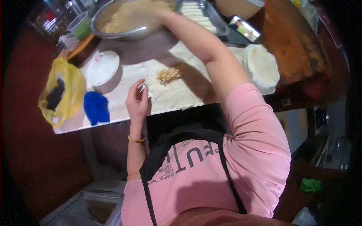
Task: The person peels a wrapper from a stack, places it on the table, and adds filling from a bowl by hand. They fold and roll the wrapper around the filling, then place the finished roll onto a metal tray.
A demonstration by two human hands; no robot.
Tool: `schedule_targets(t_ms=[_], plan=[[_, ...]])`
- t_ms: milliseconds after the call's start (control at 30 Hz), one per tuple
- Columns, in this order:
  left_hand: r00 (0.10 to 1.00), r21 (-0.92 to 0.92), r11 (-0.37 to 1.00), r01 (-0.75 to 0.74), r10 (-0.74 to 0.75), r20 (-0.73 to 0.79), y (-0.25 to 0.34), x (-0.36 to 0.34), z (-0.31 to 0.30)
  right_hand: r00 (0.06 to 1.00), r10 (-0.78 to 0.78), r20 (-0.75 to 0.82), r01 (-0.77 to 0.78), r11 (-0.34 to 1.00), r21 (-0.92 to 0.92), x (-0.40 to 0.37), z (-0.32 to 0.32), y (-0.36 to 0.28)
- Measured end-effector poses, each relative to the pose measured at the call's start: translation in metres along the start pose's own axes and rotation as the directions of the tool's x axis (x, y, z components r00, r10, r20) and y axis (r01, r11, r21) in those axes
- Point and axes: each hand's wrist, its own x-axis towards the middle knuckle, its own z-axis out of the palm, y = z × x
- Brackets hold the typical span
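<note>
Dark reddish-brown floor (37,162) all around, and here's the pink shirt (256,162), printed "PURE COTTON", "CHARAC" and a big, partly covered "FUT". Now the pale work surface (130,71), metal bowl (124,34) at its far edge, the right hand (147,17) a blur over it, finger state impossible to tell! Thin pale sheet (169,98) on the surface, shredded filling (169,74) right on top! Beside it, the left hand (137,98), fingers half-curled, thumb apart; whether they grip the small white glint, can't tell.
</note>
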Motion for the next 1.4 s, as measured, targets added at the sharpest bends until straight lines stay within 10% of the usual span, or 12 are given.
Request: schedule_targets(t_ms=[200,567,633,767,1400], plan=[[1.000,0.126,0.992,-0.012,0.012,0.002,0.014,0.002,-0.001,0.976,0.066,-0.206,-0.048,0.995,0.088,-0.002,0.004,0.011],[1.000,0.091,0.996,0.004,-0.004,-0.003,-0.002,0.013,-0.002,0.987,0.055,-0.149,-0.020,0.973,0.232,-0.085,-0.128,-0.095],[0.983,0.140,0.974,-0.180,0.183,-0.009,0.001,0.021,0.001,0.996,0.054,0.072,-0.086,0.825,0.559,-0.111,-0.130,-0.112],[0.988,0.130,0.985,-0.114,0.099,0.117,0.033,0.032,0.012,0.947,0.021,0.321,-0.079,0.982,0.169,-0.160,-0.099,-0.152],[0.931,0.382,0.873,-0.304,0.187,0.313,0.027,0.052,0.045,0.997,0.034,0.072,-0.055,0.948,0.312,-0.234,-0.051,-0.148]])
